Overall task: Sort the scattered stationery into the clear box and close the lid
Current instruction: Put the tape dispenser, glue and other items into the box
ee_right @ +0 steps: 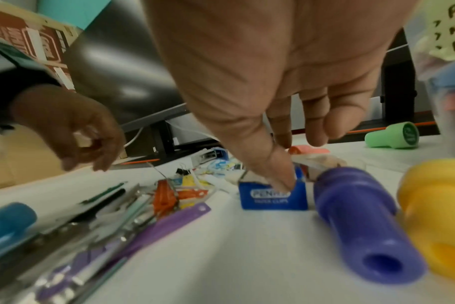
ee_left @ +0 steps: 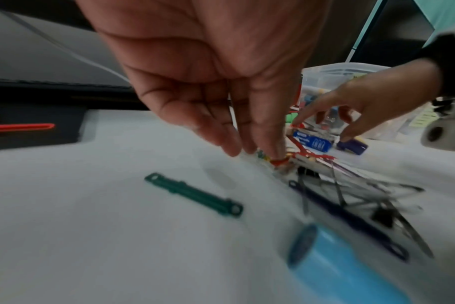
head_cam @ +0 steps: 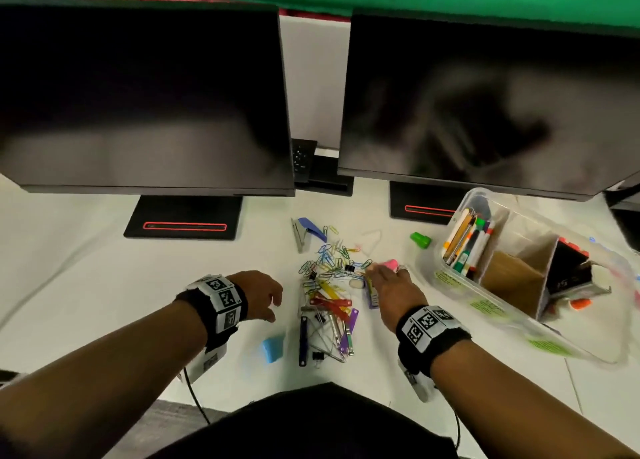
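Blue eraser (head_cam: 274, 348) lies nearest on the bench (head_cam: 104, 268), just by the left wrist. Left hand (head_cam: 260, 294) hovers beside the pile of fasteners and clips (head_cam: 329, 295), fingers loosely curled, holding nothing — pile lies to its right, long strips running roughly near-to-far. Right hand (head_cam: 389, 280) is the one on target: fingers spread, thumb pressing into the small blue paper-clip packet (ee_right: 273, 195) (no closed grip visible yet). Purple tube (ee_right: 361, 224) sits touching the packet's right side. Farther right, the clear box (head_cam: 460, 282) stands open, pens in its left compartment — right hand is nearer it, so probably it carries. Green stamp (head_cam: 420, 240) and stapler (head_cam: 308, 231) lie beyond.
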### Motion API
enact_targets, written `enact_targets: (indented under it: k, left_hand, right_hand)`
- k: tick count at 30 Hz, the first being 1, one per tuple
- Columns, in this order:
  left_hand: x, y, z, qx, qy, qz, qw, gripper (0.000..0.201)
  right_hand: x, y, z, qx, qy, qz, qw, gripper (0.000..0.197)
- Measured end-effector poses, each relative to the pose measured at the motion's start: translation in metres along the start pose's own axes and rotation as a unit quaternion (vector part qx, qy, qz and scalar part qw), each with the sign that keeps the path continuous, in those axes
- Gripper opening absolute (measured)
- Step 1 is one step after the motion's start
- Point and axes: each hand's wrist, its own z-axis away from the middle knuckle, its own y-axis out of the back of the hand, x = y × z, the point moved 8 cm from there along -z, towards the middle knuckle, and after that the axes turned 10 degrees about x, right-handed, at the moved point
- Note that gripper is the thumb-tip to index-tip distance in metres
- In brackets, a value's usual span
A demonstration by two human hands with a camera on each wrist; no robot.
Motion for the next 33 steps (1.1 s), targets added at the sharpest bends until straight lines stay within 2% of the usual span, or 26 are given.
enact_targets:
  k: [6, 10, 12, 15, 17, 21, 25, 29, 31, 33]
  left_hand:
    - [0.007, -0.029, 0.019, -0.033, -0.063, 0.011, 0.997, 0.050]
    - [0.026, -0.044, 0.020, -0.070, -0.118, -0.035, 0.990, 0.051]
    - [0.031, -0.050, 0.018, -0.084, -0.141, -0.072, 0.984, 0.049]
    - [0.033, -0.053, 0.009, -0.080, -0.155, -0.093, 0.980, 0.037]
    - [0.030, -0.049, 0.003, -0.060, -0.144, -0.088, 0.984, 0.032]
    - [0.028, -0.032, -0.015, 0.022, -0.125, -0.063, 0.990, 0.031]
    - [0.031, -0.007, -0.036, 0.062, -0.105, -0.019, 0.992, 0.040]
    - [0.027, 0.039, -0.063, 0.176, -0.062, 0.033, 0.982, 0.036]
    - [0.021, 0.056, -0.080, 0.211, -0.023, 0.057, 0.976, 0.044]
    - [0.013, 0.063, -0.099, 0.215, 0.027, 0.055, 0.975, 0.061]
  right_hand:
    - [0.009, -0.010, -0.009, 0.025, -0.026, 0.005, 0.999, 0.063]
    - [0.011, -0.019, -0.012, 0.000, -0.058, -0.019, 0.998, 0.073]
    - [0.010, -0.022, -0.011, -0.007, -0.065, -0.028, 0.997, 0.078]
    - [0.012, -0.020, -0.007, 0.009, -0.064, -0.028, 0.998, 0.076]
    - [0.015, -0.017, -0.003, 0.023, -0.062, -0.019, 0.998, 0.069]
    - [0.024, -0.011, 0.008, 0.061, -0.069, -0.029, 0.995, 0.055]
    - [0.034, 0.004, 0.017, 0.141, -0.075, -0.093, 0.983, 0.060]
    - [0.036, 0.022, 0.027, 0.174, -0.090, -0.196, 0.961, 0.063]
    - [0.034, 0.029, 0.032, 0.173, -0.083, -0.219, 0.957, 0.063]
    - [0.033, 0.041, 0.040, 0.182, -0.073, -0.235, 0.952, 0.066]
